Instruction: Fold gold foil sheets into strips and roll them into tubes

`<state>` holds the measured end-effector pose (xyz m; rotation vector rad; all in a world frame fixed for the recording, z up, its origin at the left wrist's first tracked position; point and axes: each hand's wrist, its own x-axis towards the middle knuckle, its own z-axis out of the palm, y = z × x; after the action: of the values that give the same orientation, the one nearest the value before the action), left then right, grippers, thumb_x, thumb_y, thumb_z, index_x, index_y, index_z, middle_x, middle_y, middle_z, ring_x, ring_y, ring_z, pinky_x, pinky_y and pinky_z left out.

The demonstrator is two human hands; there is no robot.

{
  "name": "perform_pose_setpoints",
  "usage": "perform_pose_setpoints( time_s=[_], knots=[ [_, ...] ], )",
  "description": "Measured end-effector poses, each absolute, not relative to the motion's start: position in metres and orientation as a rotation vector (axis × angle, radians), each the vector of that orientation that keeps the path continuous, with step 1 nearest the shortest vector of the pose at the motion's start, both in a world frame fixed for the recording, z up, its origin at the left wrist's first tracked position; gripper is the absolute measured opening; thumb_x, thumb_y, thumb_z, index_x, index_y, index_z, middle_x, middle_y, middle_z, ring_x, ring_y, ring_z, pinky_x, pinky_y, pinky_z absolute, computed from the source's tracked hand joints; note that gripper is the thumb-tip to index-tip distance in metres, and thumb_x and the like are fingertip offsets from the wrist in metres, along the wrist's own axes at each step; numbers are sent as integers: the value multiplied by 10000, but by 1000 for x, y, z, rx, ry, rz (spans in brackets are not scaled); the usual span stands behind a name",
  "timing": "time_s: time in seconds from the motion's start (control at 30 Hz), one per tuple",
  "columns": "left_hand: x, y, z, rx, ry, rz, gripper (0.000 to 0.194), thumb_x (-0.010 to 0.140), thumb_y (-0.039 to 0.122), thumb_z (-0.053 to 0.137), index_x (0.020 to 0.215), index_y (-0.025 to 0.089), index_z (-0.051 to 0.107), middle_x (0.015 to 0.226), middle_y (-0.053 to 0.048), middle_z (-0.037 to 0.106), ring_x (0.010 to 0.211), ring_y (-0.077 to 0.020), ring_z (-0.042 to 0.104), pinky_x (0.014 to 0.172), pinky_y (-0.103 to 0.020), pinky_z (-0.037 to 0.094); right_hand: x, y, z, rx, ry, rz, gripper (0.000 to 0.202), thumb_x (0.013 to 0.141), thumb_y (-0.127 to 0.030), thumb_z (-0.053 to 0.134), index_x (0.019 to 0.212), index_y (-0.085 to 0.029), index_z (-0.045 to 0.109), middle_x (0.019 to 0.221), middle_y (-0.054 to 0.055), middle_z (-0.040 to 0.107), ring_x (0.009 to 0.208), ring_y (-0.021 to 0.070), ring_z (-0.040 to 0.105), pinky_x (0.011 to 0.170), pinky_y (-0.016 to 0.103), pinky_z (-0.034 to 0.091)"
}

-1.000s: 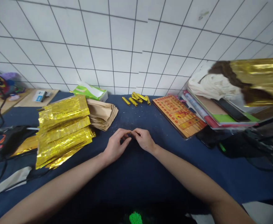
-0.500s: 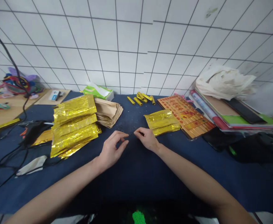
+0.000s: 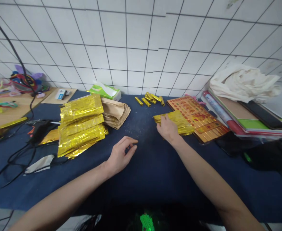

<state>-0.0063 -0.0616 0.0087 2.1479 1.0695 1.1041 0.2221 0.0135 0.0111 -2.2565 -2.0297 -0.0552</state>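
Note:
My left hand [image 3: 123, 153] hovers over the middle of the dark blue cloth [image 3: 141, 183], fingers curved and thumb apart, with nothing between them. My right hand [image 3: 168, 130] lies on the left part of a small stack of gold foil sheets [image 3: 183, 123]; its fingers point down onto the foil and their tips are partly hidden. Several small gold foil rolls [image 3: 149, 99] lie near the wall. On the left, a larger pile of gold foil sheets [image 3: 82, 125] rests beside a stack of brown paper [image 3: 117, 112].
An orange-gold printed pack [image 3: 198, 118] lies right of the small foil stack. Further right are books with a phone [image 3: 263, 115] and a white cloth bag [image 3: 244, 83]. A black glue gun [image 3: 38, 130] with cables lies left; a green tissue pack [image 3: 104, 91] stands behind.
My right hand has moved right and away from me, from bare cloth onto the small foil stack. My left hand stays nearly in place. The view has shifted slightly.

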Motion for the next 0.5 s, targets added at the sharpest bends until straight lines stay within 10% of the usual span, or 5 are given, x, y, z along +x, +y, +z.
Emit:
perform_pose_setpoints(
  time_s=[0.1, 0.3, 0.5],
  knots=[
    [-7, -61, 8, 2133, 1085, 1072, 138, 838, 188, 474, 926, 177, 579, 788, -28, 572, 686, -107, 536, 648, -245, 455, 234, 14, 18, -2284, -2060, -4, 329, 881, -319, 369, 1005, -120, 599, 976, 183, 638, 889, 285, 617, 747, 364, 437],
    [-4, -61, 8, 2117, 1082, 1043, 131, 837, 189, 469, 913, 178, 576, 780, -24, 572, 678, -107, 544, 650, -244, 463, 240, 16, 13, -2321, -2057, -105, 686, 765, -632, 443, 1149, -68, 507, 1080, 228, 585, 989, 338, 565, 767, 409, 435],
    [-5, -60, 8, 2117, 1067, 1037, 131, 837, 192, 470, 902, 175, 583, 770, -23, 568, 673, -107, 544, 644, -243, 462, 222, 20, 10, -2242, -2143, 34, 260, 815, -250, 489, 974, -78, 603, 877, 207, 658, 855, 320, 630, 724, 394, 444]
  ],
)
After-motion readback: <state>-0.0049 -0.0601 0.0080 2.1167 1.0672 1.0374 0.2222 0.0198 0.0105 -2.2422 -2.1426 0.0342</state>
